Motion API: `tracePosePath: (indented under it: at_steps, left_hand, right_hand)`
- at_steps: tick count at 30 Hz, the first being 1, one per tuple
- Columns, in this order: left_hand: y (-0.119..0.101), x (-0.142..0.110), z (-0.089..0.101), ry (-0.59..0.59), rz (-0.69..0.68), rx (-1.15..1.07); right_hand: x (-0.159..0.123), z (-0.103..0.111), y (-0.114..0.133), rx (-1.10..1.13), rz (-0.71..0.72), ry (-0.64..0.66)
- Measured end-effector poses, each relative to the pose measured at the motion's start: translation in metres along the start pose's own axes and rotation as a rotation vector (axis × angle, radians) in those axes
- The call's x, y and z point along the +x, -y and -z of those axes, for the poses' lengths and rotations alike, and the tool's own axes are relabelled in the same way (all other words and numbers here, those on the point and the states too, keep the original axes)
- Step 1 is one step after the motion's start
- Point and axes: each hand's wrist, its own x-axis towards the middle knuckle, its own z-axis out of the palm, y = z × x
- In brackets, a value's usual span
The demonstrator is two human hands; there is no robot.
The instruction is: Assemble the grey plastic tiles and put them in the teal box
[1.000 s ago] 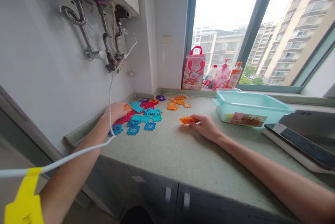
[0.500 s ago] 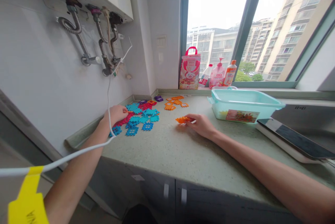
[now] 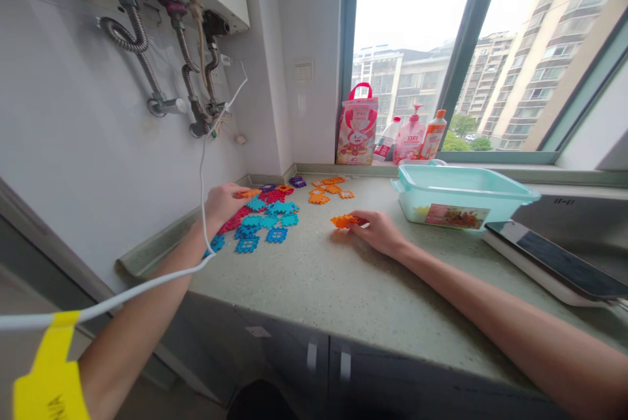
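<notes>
My left hand (image 3: 224, 203) is closed on an orange toy building piece (image 3: 248, 193) with notched edges, held just over the pile. Below it lie red pieces (image 3: 239, 218), light-blue pieces (image 3: 280, 209) and darker blue pieces (image 3: 246, 245), partly hidden by the hand. Over the counter, my right hand (image 3: 375, 231) pinches orange notched pieces (image 3: 343, 221); how many are stacked there I cannot tell. Farther back, several loose orange pieces (image 3: 320, 198) form a group, and a small stack of purple pieces (image 3: 297, 182) sits to their left.
A pale green plastic basket (image 3: 426, 194) stands on the counter (image 3: 294, 289) at right. Beside it a phone (image 3: 554, 256) rests on a white object by the sink (image 3: 583, 224). A white cable (image 3: 202, 210) hangs across my left arm. Bottles (image 3: 411, 137) line the windowsill.
My left hand has risen slightly off the pile and moved a little right, with the orange piece now plainly showing in its fingers. My right hand has hardly moved.
</notes>
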Motion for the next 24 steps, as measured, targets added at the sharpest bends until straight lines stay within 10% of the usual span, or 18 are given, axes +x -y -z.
tracePosePath:
  at_steps: [4, 9, 14, 19, 24]
  left_hand:
    - [-0.095, -0.010, -0.043, 0.194, -0.391, -0.335]
    - [-0.172, -0.016, -0.083, 0.530, -0.513, -0.372]
    - [-0.114, 0.015, -0.058, 0.524, -0.481, -0.242]
    - [-0.033, 0.038, -0.042, 0.410, 0.202, 0.331]
    - [-0.046, 0.016, -0.060, 0.584, 0.370, 0.383]
  right_hand:
    - [0.003, 0.003, -0.004, -0.072, -0.119, -0.120]
    - [0.005, 0.008, -0.013, -0.184, -0.141, -0.146]
    - [0.003, 0.006, -0.013, -0.221, -0.004, 0.125]
    - [0.001, 0.003, -0.016, -0.223, 0.006, 0.144]
    - [0.000, 0.000, -0.021, -0.235, 0.044, 0.132]
